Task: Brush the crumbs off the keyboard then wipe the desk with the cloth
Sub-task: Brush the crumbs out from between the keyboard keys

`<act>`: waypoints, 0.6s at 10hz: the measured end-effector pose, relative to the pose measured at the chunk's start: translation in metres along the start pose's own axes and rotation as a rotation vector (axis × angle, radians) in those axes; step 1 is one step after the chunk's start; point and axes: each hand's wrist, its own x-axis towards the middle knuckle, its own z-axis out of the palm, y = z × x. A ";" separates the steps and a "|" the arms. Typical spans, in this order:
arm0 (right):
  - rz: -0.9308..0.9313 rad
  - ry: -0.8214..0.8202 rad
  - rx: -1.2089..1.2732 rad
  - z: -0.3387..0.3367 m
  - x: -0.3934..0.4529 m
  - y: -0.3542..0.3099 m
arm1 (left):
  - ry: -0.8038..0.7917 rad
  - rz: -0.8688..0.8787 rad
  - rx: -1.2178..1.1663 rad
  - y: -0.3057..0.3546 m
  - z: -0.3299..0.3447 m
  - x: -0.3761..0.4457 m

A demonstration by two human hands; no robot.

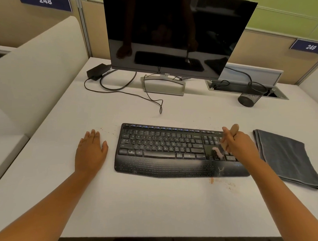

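The right hand is gripping a wooden-handled brush, fingers curled round it, bristles apparently working the Logitech keyboard near its arrow keys. The left hand is lying flat on the desk. Crumbs are lying off the keyboard's near edge; the folded grey cloth is waiting untouched, so wiping remains.

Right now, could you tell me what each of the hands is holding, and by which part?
The right hand grips a brush by its wooden handle; the left hand holds nothing, resting flat on the desk.
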 end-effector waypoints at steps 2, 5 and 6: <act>0.035 0.076 0.112 -0.017 0.021 0.001 | 0.001 0.001 -0.008 0.000 0.000 0.001; 0.027 0.087 0.202 0.006 0.021 0.010 | 0.004 -0.002 -0.014 -0.001 0.000 0.000; 0.062 0.072 0.167 0.004 0.013 0.024 | 0.001 0.001 -0.012 0.000 0.000 0.001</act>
